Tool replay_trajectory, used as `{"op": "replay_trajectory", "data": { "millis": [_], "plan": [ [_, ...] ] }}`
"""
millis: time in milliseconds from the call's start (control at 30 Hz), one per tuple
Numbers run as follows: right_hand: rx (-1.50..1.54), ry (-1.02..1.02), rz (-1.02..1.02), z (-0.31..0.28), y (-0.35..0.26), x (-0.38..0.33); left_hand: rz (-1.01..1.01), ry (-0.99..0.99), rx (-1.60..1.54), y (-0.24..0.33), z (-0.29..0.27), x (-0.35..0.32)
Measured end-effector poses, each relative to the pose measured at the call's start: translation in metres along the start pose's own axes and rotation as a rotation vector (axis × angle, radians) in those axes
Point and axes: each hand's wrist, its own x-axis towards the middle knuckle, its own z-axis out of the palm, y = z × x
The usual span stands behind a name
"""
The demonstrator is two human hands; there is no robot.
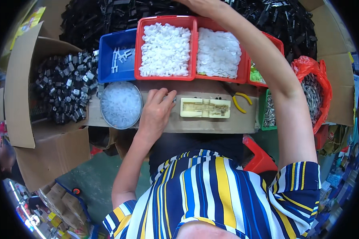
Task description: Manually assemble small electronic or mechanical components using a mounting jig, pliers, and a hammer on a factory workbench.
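Note:
My left hand (156,110) rests on the cardboard work surface (147,85), between a round tub of small translucent pieces (121,105) and a cream block with a shaped recess (205,108). Its fingers are curled together, and whatever they hold is mostly hidden; a small greyish bit shows at the fingertips. Stretched far forward over the bins, my right hand (197,4) reaches the heap of black plastic parts (263,20). The upper edge of the picture cuts off its fingers. The cream block lies on the cardboard, touched by neither hand.
Red bins (137,51) of white plastic pieces stand beyond the block, beside a blue bin (103,59). Yellow-handled pliers (240,104) lie right of it. A green tray (262,119) and red bag (327,95) hold metal pieces. At left, a cardboard box (22,91) holds metal-and-black parts.

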Motion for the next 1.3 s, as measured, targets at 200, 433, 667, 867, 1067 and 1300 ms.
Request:
{"op": "replay_trajectory", "data": {
  "millis": [200,433,667,867,1067,1300],
  "plan": [
    [-0.072,-0.092,-0.053,-0.032,0.0,0.004,-0.003,0.007,0.062,0.003,0.0,0.0],
    [0.01,-0.038,0.191,-0.095,-0.031,-0.037,-0.052,0.08,0.008,-0.006,0.004,-0.02],
    [0.702,-0.204,0.204,-0.126,-0.129,-0.161,-0.261,0.166,-0.268,0.011,-0.005,-0.02],
    [0.699,-0.348,0.207,-0.114,-0.166,-0.19,-0.318,0.233,-0.44,0.012,-0.001,-0.017],
    [0.736,-0.341,0.203,-0.103,-0.173,-0.181,-0.42,0.308,-0.788,0.007,0.005,-0.024],
    [0.731,-0.267,0.198,-0.109,-0.175,-0.176,-0.512,0.354,-1.128,0.007,0.003,-0.028]
  ]
}}
